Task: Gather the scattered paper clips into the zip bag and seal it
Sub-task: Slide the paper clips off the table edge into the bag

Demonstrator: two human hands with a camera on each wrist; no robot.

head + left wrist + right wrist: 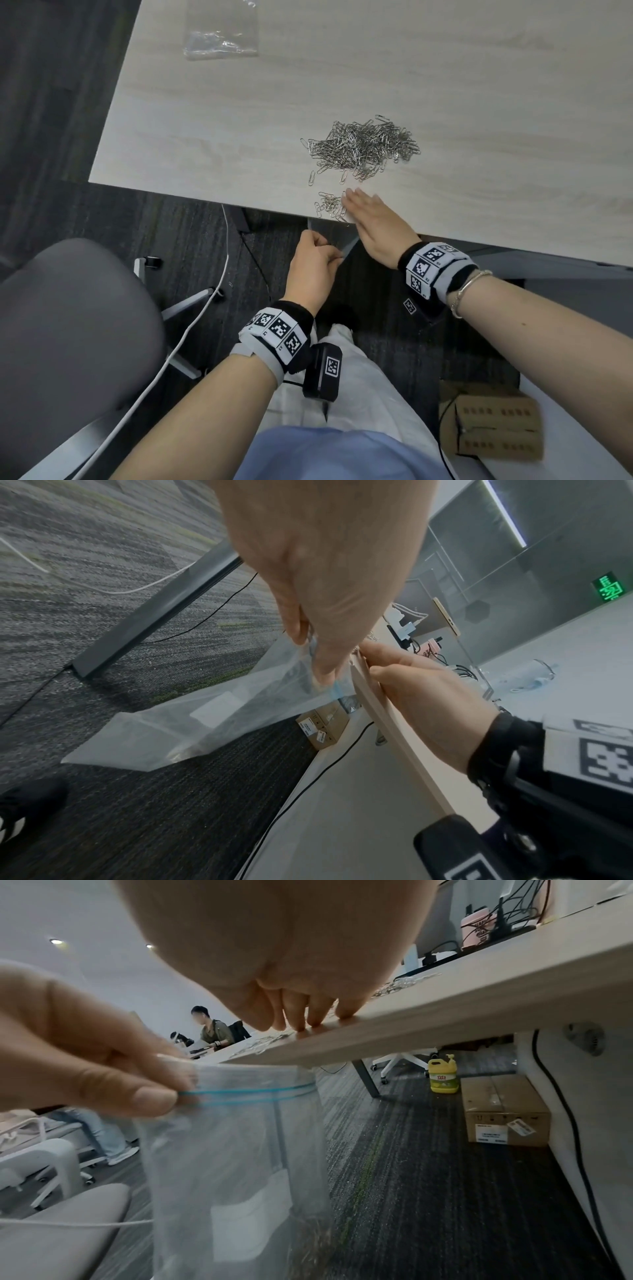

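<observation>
A big heap of silver paper clips point(363, 147) lies on the pale wooden table point(239, 144). A small bunch of clips point(330, 205) sits right at the table's near edge. My right hand point(373, 219) lies flat on the table beside that bunch, fingers straight, fingertips point(310, 1020) on the edge. My left hand point(315, 260) pinches the mouth of a clear zip bag point(240, 1150) with a blue seal line point(246, 1092), which hangs just under the table edge below the small bunch. In the left wrist view the zip bag point(205, 718) trails downward.
A second clear bag point(221, 32) with some clips lies at the table's far left. A grey chair point(68, 342) stands to my left, with a white cable point(191, 329) across the floor. Cardboard boxes point(503, 1110) and a yellow bottle point(443, 1076) stand under the table.
</observation>
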